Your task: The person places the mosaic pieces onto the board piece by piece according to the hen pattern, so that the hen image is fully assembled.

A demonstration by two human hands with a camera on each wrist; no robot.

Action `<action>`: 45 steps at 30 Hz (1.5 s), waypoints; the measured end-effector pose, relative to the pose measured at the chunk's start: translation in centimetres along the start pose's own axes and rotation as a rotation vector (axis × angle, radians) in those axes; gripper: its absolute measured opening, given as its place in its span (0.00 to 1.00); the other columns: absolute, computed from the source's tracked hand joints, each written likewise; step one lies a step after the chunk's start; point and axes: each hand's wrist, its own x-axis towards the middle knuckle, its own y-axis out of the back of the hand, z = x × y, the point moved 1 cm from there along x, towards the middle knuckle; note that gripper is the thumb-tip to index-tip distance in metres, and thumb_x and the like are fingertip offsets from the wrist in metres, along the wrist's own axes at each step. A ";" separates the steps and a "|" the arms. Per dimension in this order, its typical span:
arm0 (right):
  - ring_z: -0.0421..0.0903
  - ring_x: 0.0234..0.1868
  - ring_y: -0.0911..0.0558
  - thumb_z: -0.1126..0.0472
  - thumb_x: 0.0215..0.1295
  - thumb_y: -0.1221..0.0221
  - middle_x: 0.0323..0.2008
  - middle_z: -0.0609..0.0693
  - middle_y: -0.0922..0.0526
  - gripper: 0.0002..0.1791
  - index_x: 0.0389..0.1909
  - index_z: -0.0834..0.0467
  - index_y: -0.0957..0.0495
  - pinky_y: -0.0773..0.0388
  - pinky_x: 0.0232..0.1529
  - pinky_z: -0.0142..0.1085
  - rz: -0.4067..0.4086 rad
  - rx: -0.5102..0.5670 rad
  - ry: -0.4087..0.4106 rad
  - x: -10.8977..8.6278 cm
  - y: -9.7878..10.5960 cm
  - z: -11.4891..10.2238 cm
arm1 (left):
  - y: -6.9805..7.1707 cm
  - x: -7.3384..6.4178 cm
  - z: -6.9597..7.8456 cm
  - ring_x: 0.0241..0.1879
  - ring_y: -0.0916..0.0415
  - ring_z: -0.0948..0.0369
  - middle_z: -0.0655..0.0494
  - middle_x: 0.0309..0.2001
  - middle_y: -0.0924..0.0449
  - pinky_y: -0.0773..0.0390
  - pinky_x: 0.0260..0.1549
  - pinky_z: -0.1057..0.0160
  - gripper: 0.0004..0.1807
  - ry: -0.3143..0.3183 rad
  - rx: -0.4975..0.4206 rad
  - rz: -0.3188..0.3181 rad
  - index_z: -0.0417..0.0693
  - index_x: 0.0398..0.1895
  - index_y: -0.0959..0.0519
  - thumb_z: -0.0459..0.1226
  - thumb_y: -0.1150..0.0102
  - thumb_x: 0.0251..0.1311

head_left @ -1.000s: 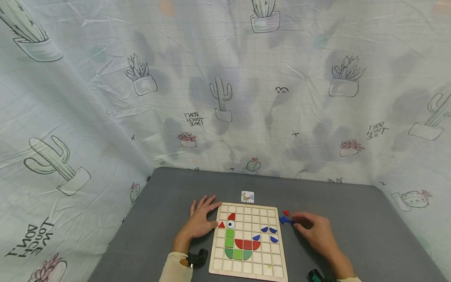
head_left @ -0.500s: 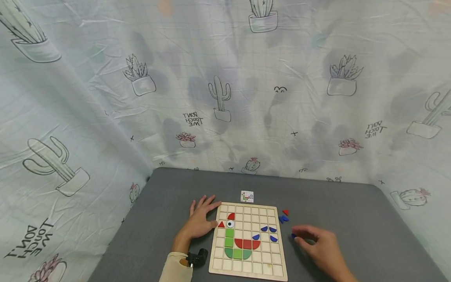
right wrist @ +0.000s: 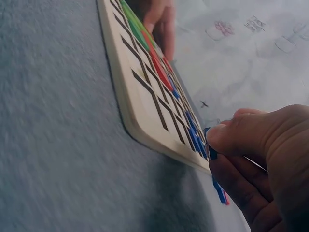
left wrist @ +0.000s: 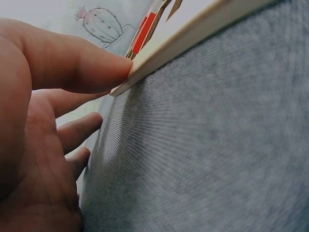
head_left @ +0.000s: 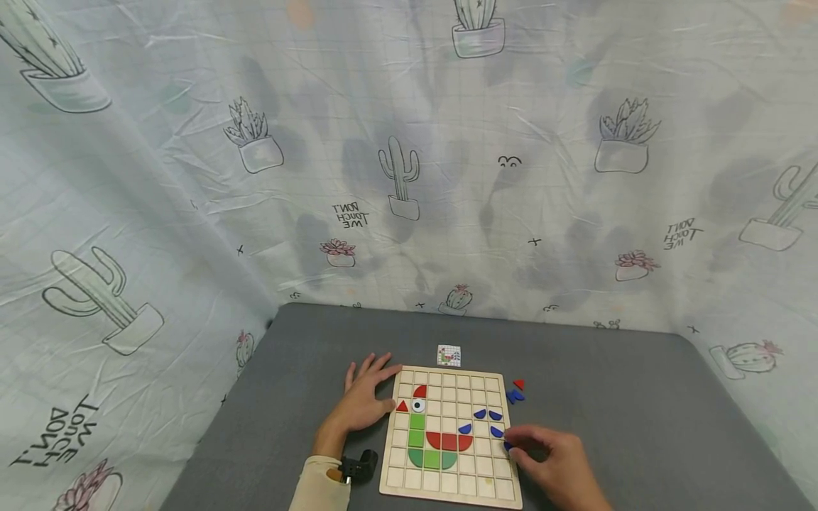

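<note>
My right hand [head_left: 554, 460] pinches a blue half-moon-like piece [right wrist: 210, 144] between thumb and fingers, right at the right edge of a wooden grid board [head_left: 469, 488]. On the left, my other hand [head_left: 359, 406] lies with fingers spread; its thumb [left wrist: 108, 72] touches the board's side and the index finger reaches the upper left corner. Set in the grid are a red triangle [head_left: 402, 407], a round eye piece [head_left: 418, 405], green squares [head_left: 417, 430], dark green and red rounded pieces, a red square [head_left: 449, 443], and several blue pieces [head_left: 480, 414] toward the right.
Beyond the board lies a small printed card [head_left: 449, 356] with a coloured grid picture. Loose blue pieces [head_left: 515, 396] and a red triangle [head_left: 519, 384] lie on the grey table [head_left: 645, 397] by the upper right corner. A cactus-print curtain [head_left: 409, 270] surrounds the table.
My right hand has picked the blue piece away from the loose pile, drawn it back toward me, then moved it left to the board's edge. The left hand has stayed in place.
</note>
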 end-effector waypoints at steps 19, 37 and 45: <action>0.30 0.41 0.15 0.65 0.63 0.23 0.46 0.41 0.06 0.14 0.47 0.48 0.07 0.12 0.43 0.30 -0.105 -0.118 0.145 0.5 -1.1 -0.9 | 0.0 -0.1 0.1 0.88 0.55 0.34 0.39 0.85 0.38 0.71 0.82 0.27 0.37 0.003 0.002 -0.002 0.45 0.77 0.22 0.29 0.31 0.60; 0.35 0.40 0.11 0.67 0.60 0.22 0.43 0.41 0.06 0.15 0.46 0.50 0.07 0.10 0.42 0.35 0.015 -0.131 0.280 0.4 -0.4 -0.9 | 0.0 0.0 0.0 0.87 0.55 0.33 0.38 0.85 0.38 0.71 0.81 0.26 0.37 -0.003 0.001 0.002 0.45 0.76 0.22 0.29 0.31 0.60; 0.34 0.39 0.09 0.73 0.51 0.19 0.39 0.40 0.05 0.21 0.44 0.51 0.07 0.11 0.41 0.28 0.266 -0.165 0.394 1.9 2.0 0.4 | 0.0 0.1 0.0 0.87 0.55 0.33 0.38 0.85 0.38 0.71 0.81 0.26 0.37 -0.005 0.001 0.007 0.46 0.76 0.21 0.29 0.30 0.59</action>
